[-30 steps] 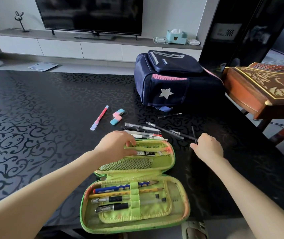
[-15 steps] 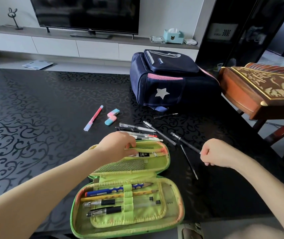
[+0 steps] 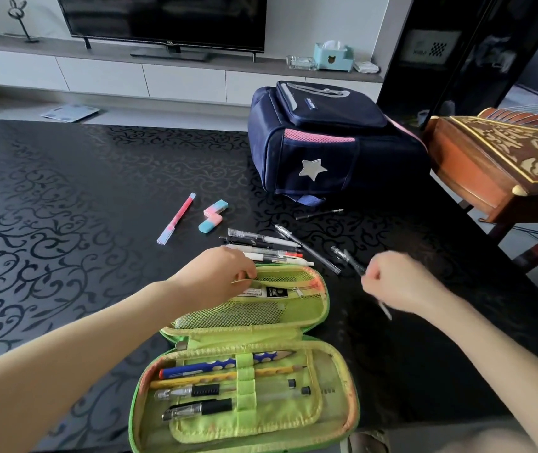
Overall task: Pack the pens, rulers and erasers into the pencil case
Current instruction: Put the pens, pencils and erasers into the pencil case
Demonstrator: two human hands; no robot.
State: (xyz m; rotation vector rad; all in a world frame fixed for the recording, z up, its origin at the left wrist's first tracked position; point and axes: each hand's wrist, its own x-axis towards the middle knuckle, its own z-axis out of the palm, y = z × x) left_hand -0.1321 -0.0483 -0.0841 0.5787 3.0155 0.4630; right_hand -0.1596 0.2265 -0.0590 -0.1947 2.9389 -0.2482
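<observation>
A green pencil case [image 3: 333, 397] lies open at the table's near edge, with several pens and pencils under its elastic band. My left hand [image 3: 215, 276] pinches the top edge of the mesh pocket [image 3: 244, 313] in the upper flap. My right hand [image 3: 401, 282] is closed around a thin dark pen [image 3: 352, 263], lifted just right of the case. Several loose pens [image 3: 267, 248] lie in a bunch beyond the case. A pink pen [image 3: 177, 219] and two pink-and-blue erasers [image 3: 213, 215] sit further left. No ruler is visible.
A navy backpack [image 3: 323, 142] with a silver star stands behind the pens. A carved wooden instrument [image 3: 506, 158] juts in at the right, past the black patterned table [image 3: 64, 207]. A thin black refill [image 3: 320, 213] lies near the backpack.
My right hand has picked a thin dark pen off the table and drawn it back toward the case. My left hand stays at the mesh pocket's edge.
</observation>
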